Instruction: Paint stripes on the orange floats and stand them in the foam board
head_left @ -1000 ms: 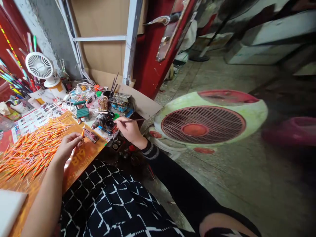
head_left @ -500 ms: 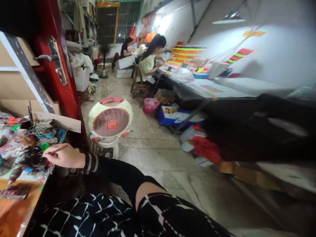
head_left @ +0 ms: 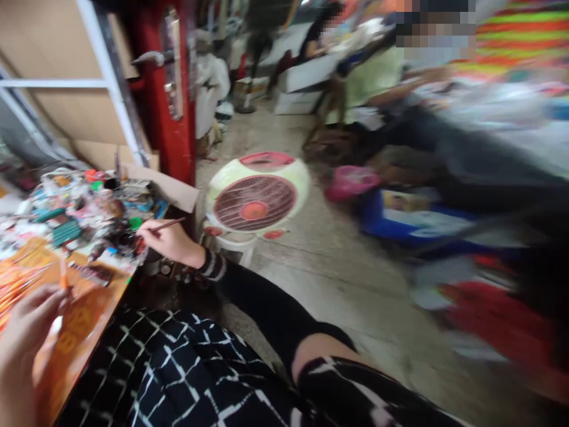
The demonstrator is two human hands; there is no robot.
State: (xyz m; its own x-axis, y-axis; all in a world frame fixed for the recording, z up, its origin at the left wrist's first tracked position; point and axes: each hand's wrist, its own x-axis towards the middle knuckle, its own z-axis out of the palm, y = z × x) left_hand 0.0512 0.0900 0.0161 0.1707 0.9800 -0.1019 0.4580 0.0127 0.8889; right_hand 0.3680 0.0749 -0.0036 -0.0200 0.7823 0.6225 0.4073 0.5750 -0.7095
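Note:
My right hand (head_left: 168, 242) is closed on a thin paintbrush (head_left: 165, 225), its tip down at a small dark paint pot (head_left: 125, 239) among cluttered jars on the table's right end. At the lower left, blurred by motion, my left hand (head_left: 24, 332) pinches a slim orange-and-white stick (head_left: 62, 281) above the orange table top (head_left: 84, 332). A heap of the same orange sticks (head_left: 11, 287) lies at the far left edge.
A pink-and-cream floor fan (head_left: 256, 198) stands right of the table. A red door (head_left: 165, 89) with a metal handle is behind it. Other people sit at long tables at the back right. A pink bucket (head_left: 349, 181) and blue crate (head_left: 377, 216) sit on the floor.
The camera swung back left from the room toward the table. My left hand with its stick has come into view again. My right hand stays at the paint pot with the brush.

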